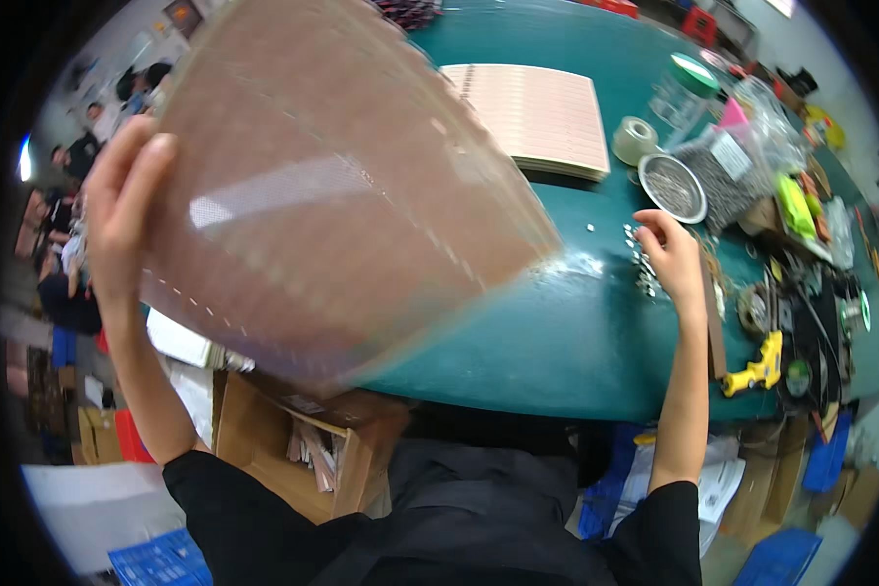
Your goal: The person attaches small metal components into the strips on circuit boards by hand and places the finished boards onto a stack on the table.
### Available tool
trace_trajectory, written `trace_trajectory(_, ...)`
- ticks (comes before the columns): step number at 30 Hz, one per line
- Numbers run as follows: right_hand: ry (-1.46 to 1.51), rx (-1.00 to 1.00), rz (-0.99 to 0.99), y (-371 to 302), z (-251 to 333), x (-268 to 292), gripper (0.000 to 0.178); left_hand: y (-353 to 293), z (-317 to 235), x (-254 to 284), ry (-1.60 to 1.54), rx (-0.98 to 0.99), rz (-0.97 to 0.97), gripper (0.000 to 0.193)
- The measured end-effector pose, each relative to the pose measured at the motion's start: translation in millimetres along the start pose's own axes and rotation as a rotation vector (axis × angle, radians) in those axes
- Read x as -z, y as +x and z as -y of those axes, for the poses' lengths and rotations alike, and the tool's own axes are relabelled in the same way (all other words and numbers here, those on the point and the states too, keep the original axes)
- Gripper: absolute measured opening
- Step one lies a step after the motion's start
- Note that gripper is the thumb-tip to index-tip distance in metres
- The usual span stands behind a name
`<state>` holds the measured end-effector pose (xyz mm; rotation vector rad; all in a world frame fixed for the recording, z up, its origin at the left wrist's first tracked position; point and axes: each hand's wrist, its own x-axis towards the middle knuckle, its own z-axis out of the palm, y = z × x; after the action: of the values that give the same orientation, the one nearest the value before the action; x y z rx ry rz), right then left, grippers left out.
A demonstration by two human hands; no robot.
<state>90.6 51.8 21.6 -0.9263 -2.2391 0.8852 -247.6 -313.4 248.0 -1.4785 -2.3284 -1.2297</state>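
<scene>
A green table (537,356) spans the scene, and over its left part a large translucent brown sheet (303,195), tilted and blurred along its near edge, is gripped at its left side by the left hand (122,210). To the far side lies a stack of printed pages (547,112), with a round metal bowl (643,175) to its right. Nearer, the right hand (672,259), fingers bent, is beside small shiny pieces (645,278); whether it pinches any I cannot tell.
</scene>
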Motion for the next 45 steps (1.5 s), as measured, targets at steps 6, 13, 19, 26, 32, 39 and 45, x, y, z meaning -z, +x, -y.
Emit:
trace_trajectory(6,-0.157,0.233,0.063,-13.1,-2.8,-14.1,0.011,8.1,28.6,-177.6,-0.119,0.086,0.805,0.034)
trace_trajectory(13,-0.314,0.503,0.109,15.0,-11.0,-50.3,0.016,-27.3,26.0,-298.9,0.025,0.004,0.927,0.048)
trace_trajectory(19,-0.337,0.451,0.053,17.2,-7.6,-53.2,0.010,-46.3,40.4,-312.5,-0.016,-0.197,0.546,0.034)
trace_trajectory(26,0.177,0.003,0.220,-16.6,31.3,-52.7,0.014,-55.3,65.8,-287.8,-0.001,-0.417,0.271,0.025)
trace_trajectory(32,0.090,0.155,0.085,-29.7,25.7,-74.6,0.010,-30.7,136.8,-246.7,0.462,-0.210,0.109,0.029)
trace_trajectory(39,0.081,0.161,0.060,-31.2,23.6,-80.6,0.011,-33.5,169.1,-240.8,0.420,-0.104,0.089,0.016)
trace_trajectory(45,0.004,0.301,0.035,-32.3,22.2,-82.8,0.007,-33.6,165.1,-242.5,0.435,-0.106,0.114,0.007)
